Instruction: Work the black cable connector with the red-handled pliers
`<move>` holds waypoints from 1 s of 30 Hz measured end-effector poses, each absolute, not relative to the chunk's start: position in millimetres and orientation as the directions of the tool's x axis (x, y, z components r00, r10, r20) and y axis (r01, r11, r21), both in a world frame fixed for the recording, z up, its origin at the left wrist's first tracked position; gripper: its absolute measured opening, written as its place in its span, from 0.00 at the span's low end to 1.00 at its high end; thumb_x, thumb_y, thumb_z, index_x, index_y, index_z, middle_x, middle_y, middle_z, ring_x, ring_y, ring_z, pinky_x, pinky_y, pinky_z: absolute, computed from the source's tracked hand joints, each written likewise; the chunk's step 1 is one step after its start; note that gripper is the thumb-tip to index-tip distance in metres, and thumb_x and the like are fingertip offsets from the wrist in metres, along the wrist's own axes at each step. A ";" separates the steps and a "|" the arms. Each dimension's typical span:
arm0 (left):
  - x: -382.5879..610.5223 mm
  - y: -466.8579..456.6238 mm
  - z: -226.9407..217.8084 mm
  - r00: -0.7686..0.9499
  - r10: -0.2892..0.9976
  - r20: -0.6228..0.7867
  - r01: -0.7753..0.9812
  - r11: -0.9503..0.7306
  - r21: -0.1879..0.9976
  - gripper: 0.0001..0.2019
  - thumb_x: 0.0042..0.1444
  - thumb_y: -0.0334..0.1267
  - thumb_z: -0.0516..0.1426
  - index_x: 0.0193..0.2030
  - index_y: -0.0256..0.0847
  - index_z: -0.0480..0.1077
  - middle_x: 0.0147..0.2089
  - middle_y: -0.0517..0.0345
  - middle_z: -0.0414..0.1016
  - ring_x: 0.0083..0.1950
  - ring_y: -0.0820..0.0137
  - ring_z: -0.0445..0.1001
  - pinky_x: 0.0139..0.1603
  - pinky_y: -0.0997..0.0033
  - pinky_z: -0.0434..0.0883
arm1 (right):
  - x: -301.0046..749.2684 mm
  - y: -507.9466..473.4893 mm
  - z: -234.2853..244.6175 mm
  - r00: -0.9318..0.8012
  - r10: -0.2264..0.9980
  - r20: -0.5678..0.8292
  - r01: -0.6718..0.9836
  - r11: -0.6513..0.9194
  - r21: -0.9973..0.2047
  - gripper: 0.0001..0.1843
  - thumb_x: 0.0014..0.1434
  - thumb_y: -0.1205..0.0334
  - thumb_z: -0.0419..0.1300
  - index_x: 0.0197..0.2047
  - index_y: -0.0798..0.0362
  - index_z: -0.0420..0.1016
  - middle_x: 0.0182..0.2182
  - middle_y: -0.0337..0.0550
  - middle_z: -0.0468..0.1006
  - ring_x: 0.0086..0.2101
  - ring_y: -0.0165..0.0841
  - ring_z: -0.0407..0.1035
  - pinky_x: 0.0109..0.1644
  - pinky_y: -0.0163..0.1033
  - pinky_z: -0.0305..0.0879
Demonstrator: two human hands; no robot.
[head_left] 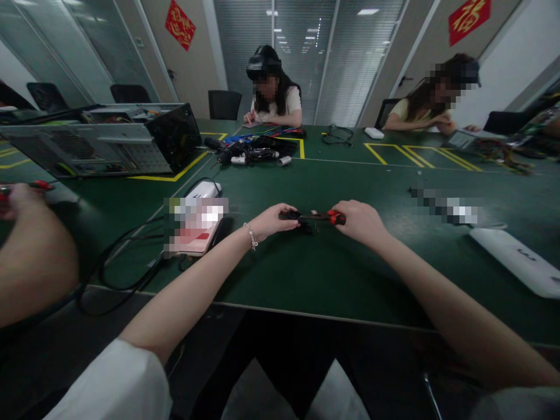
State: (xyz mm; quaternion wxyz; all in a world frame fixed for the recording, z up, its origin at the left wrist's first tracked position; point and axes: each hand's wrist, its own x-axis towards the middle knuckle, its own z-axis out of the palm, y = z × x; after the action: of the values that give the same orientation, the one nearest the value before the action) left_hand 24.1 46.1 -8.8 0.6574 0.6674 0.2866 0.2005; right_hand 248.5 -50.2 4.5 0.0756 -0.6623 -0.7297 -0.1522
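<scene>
Over the green table (324,274), my left hand (272,223) pinches a small dark part (292,216), too small and dim to name exactly. My right hand (361,220) is closed around red-handled pliers (336,217), whose jaws point left and reach the dark part. Whether the jaws grip it cannot be made out. Beneath the two hands, a black piece (306,227) and thin bits are seen near the tool.
A phone (196,233), a white power bank (205,189) and looped black cable (102,268) lie left. Farther back are an open computer case (109,140) and tangled cables (251,150). Another white power bank (520,259) sits right. A co-worker's arm (35,251) enters left; two people sit opposite.
</scene>
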 end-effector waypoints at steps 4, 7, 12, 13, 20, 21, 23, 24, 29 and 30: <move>29.5 48.6 -6.8 0.739 0.672 -0.046 0.059 0.003 0.998 0.19 0.47 0.30 0.60 0.47 0.35 0.63 0.47 0.47 0.70 0.44 0.70 0.73 0.52 0.58 0.67 | 250.3 -45.1 7.6 -0.082 0.938 0.336 0.992 0.045 0.116 0.11 0.49 0.62 0.54 0.36 0.51 0.71 0.33 0.43 0.75 0.33 0.34 0.65 0.30 0.37 0.56; 26.1 45.2 -2.5 0.757 0.653 -0.026 0.043 -0.010 0.999 0.20 0.47 0.31 0.60 0.48 0.36 0.63 0.48 0.48 0.70 0.46 0.69 0.72 0.52 0.57 0.66 | 248.8 -48.9 13.5 -0.092 0.929 0.357 0.992 0.054 0.114 0.10 0.49 0.61 0.54 0.35 0.51 0.71 0.33 0.42 0.75 0.32 0.34 0.65 0.29 0.37 0.56; 15.6 32.4 3.9 0.765 0.641 -0.068 0.126 -0.045 0.991 0.20 0.43 0.33 0.62 0.45 0.35 0.65 0.47 0.48 0.70 0.47 0.67 0.71 0.54 0.56 0.63 | 239.5 -70.8 24.8 -0.121 0.938 0.323 0.987 0.078 0.144 0.10 0.49 0.61 0.54 0.36 0.51 0.71 0.34 0.43 0.74 0.32 0.34 0.65 0.30 0.37 0.56; 13.9 28.8 4.5 0.777 0.624 -0.082 0.137 -0.041 0.990 0.20 0.43 0.32 0.63 0.44 0.35 0.65 0.46 0.49 0.71 0.46 0.68 0.71 0.54 0.55 0.63 | 237.2 -76.5 25.6 -0.117 0.942 0.315 0.987 0.074 0.144 0.10 0.49 0.61 0.54 0.36 0.51 0.71 0.34 0.42 0.74 0.32 0.34 0.65 0.30 0.38 0.57; 1.1 -2.5 1.2 0.809 0.529 -0.256 0.193 0.172 0.966 0.20 0.43 0.30 0.62 0.44 0.37 0.62 0.41 0.54 0.71 0.43 0.72 0.73 0.53 0.59 0.63 | 221.3 -112.6 14.0 -0.085 0.965 0.249 0.989 0.051 0.137 0.11 0.47 0.63 0.56 0.36 0.51 0.71 0.33 0.42 0.74 0.33 0.35 0.65 0.31 0.38 0.57; -0.3 -5.4 -0.5 0.799 0.531 -0.281 0.213 0.188 0.959 0.20 0.43 0.31 0.62 0.44 0.38 0.61 0.40 0.54 0.71 0.42 0.72 0.73 0.53 0.59 0.63 | 219.6 -115.1 11.7 -0.094 0.967 0.237 0.989 0.063 0.134 0.11 0.47 0.63 0.56 0.37 0.51 0.71 0.33 0.42 0.74 0.33 0.35 0.65 0.32 0.38 0.57; -1.3 -8.5 -4.7 0.788 0.544 -0.289 0.231 0.174 0.957 0.21 0.43 0.31 0.63 0.44 0.38 0.61 0.39 0.55 0.72 0.42 0.71 0.73 0.52 0.58 0.64 | 217.8 -117.0 8.2 -0.101 0.971 0.218 0.989 0.075 0.124 0.11 0.47 0.63 0.56 0.37 0.52 0.71 0.33 0.42 0.74 0.33 0.35 0.65 0.32 0.38 0.57; -0.7 -8.7 -6.8 0.782 0.557 -0.280 0.235 0.153 0.960 0.21 0.42 0.31 0.63 0.44 0.38 0.62 0.39 0.55 0.72 0.42 0.70 0.72 0.52 0.58 0.64 | 218.0 -116.4 6.9 -0.101 0.972 0.210 0.990 0.076 0.121 0.11 0.47 0.63 0.57 0.37 0.52 0.71 0.33 0.42 0.74 0.33 0.34 0.65 0.33 0.38 0.58; 10.7 0.7 -14.2 0.765 0.616 -0.187 0.226 0.014 0.974 0.19 0.42 0.33 0.63 0.42 0.35 0.64 0.41 0.51 0.72 0.45 0.68 0.71 0.53 0.58 0.63 | 228.6 -103.2 2.6 -0.080 0.972 0.223 0.989 0.049 0.139 0.11 0.47 0.63 0.57 0.37 0.52 0.71 0.34 0.43 0.74 0.33 0.35 0.65 0.32 0.38 0.57; 13.6 4.4 -15.1 0.763 0.623 -0.172 0.226 -0.008 0.974 0.19 0.42 0.33 0.63 0.42 0.35 0.64 0.41 0.51 0.72 0.45 0.68 0.71 0.53 0.58 0.63 | 231.7 -99.8 2.0 -0.081 0.970 0.231 0.989 0.050 0.138 0.11 0.47 0.63 0.57 0.37 0.52 0.71 0.35 0.43 0.74 0.33 0.34 0.65 0.33 0.38 0.57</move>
State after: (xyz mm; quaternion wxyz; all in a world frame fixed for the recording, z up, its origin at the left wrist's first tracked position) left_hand 13.6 4.4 -15.1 0.6339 0.6927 0.3064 0.1563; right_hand 231.7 -99.8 2.0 0.0374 -0.6767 -0.7236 -0.1304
